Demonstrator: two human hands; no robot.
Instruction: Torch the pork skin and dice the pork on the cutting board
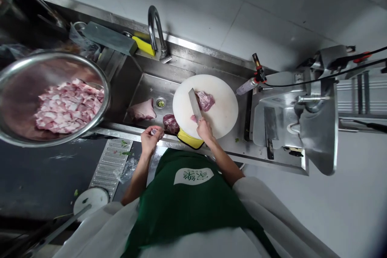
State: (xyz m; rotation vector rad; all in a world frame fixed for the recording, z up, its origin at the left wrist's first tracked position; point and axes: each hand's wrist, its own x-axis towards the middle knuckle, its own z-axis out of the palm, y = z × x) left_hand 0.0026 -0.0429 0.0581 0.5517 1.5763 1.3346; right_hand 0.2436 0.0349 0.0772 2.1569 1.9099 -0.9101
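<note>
My right hand grips the handle of a cleaver, its blade lying over a round white cutting board. Just right of the blade is a lump of raw meat; a small cut piece of meat lies left of it, near my fingers. My left hand is closed at the sink's front edge, around a small pale piece that looks like meat. Beyond that hand, a slab of meat with skin and a darker chunk of meat rest in the sink.
A large steel bowl of cut meat stands at left. Under the board's front edge is a yellow cloth. A faucet rises behind the sink. At right are a blowtorch, a second cleaver and a slicing machine.
</note>
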